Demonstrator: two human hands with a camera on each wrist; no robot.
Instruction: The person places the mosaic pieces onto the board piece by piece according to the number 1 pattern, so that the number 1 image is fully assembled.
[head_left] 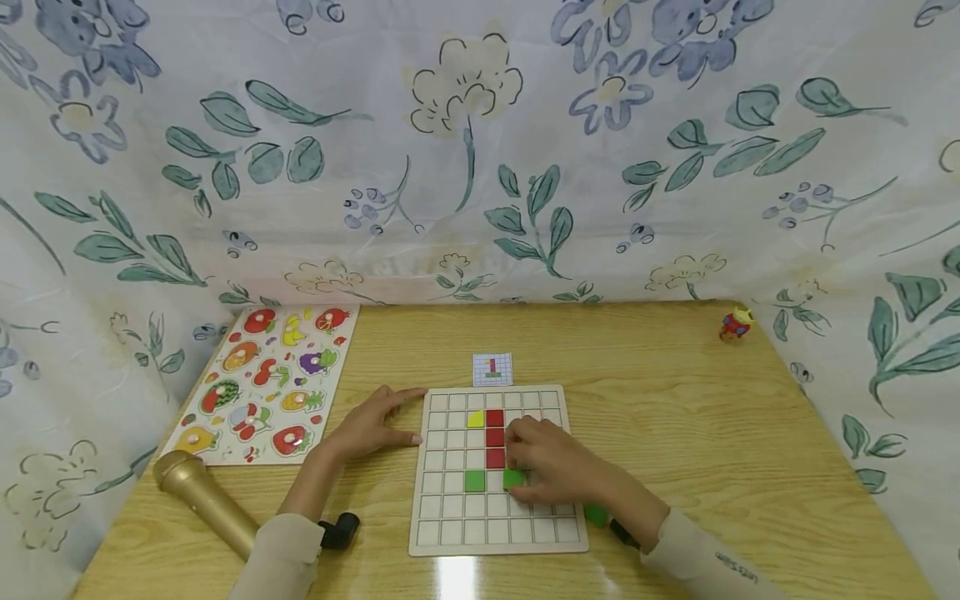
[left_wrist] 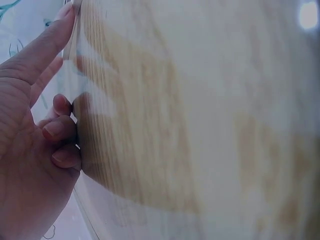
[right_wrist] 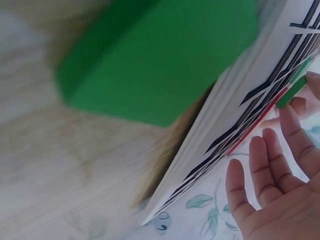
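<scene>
A white square-grid board (head_left: 450,533) lies on the wooden table. Beside its left edge is my left hand (head_left: 367,433), index finger and thumb reaching to the rim, the other fingers bent against the tabletop in the left wrist view. My right hand (head_left: 558,462) pinches a green tile (right_wrist: 291,93) between thumb and index finger, low over the grid. Another green square tile (head_left: 475,481) sits two columns to the left. Several red tiles (head_left: 495,437) form a column above, with a yellow piece (head_left: 476,419) beside the top one.
A small pattern card (head_left: 492,369) lies behind the board. Near its right edge is a loose green block (head_left: 596,514). At left are a fruit puzzle board (head_left: 262,417) and a gold microphone (head_left: 206,500). A small toy figure (head_left: 736,324) stands at the back right.
</scene>
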